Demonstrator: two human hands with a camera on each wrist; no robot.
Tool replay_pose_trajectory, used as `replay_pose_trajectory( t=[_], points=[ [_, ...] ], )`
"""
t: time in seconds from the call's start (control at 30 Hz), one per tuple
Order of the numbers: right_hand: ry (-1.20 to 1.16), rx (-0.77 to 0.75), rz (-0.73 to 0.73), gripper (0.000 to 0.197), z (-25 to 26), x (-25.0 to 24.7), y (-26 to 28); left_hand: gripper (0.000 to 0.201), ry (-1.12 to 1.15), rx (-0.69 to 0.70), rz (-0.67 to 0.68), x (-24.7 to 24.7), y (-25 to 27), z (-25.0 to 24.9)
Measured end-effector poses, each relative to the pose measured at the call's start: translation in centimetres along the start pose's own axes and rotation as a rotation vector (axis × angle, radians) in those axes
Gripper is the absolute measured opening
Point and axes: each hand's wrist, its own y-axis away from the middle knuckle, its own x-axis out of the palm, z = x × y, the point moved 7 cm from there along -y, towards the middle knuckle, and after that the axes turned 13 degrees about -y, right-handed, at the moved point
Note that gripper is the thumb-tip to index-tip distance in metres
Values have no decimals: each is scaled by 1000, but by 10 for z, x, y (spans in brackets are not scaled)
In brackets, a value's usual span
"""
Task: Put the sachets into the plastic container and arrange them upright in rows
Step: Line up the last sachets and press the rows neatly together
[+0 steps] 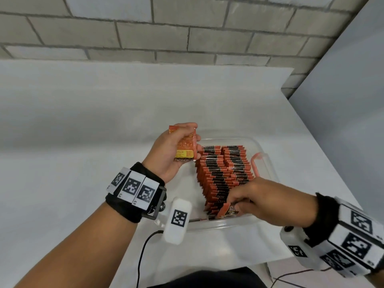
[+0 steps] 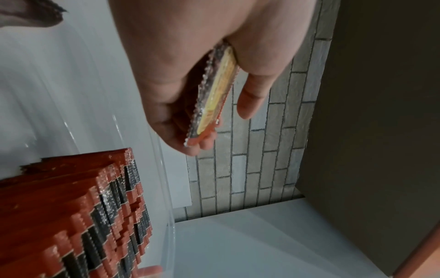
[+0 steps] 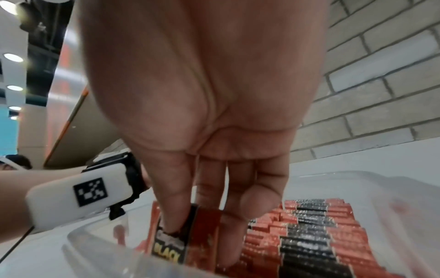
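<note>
A clear plastic container (image 1: 264, 146) stands on the white table and holds two rows of upright red-and-black sachets (image 1: 220, 173). My left hand (image 1: 176, 150) hovers over the container's far left corner and grips a small stack of sachets (image 1: 186, 148), seen edge-on in the left wrist view as the held sachets (image 2: 214, 97). My right hand (image 1: 249, 200) is down at the near end of the rows and pinches a single sachet (image 1: 225, 210) between thumb and fingers. The right wrist view shows that sachet (image 3: 181, 237) with the thumb on its face, just in front of the rows (image 3: 309, 235).
A pink handle (image 1: 254, 163) lies along the container's right wall. The white table (image 1: 83, 132) stretches left and back to a grey brick wall (image 1: 166, 28). Its right edge (image 1: 332, 163) runs close beside the container. A black cable (image 1: 143, 252) hangs from my left wrist camera.
</note>
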Motion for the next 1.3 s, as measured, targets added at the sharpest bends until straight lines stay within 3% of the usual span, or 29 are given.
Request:
replay_pose_trajectory(
  t=[0.2, 0.43, 0.7, 1.3],
  points=[
    [254, -32, 37, 30, 4, 19, -6, 18, -19, -3, -4, -2, -1, 2],
    [210, 24, -5, 10, -1, 14, -11, 18, -9, -1, 2, -2, 1, 3],
    [205, 23, 20, 15, 2, 17, -13, 18, 2, 4, 16, -2, 1, 5],
    [427, -19, 21, 20, 8, 17, -26, 19, 22, -2, 24, 1, 3, 7]
  ],
)
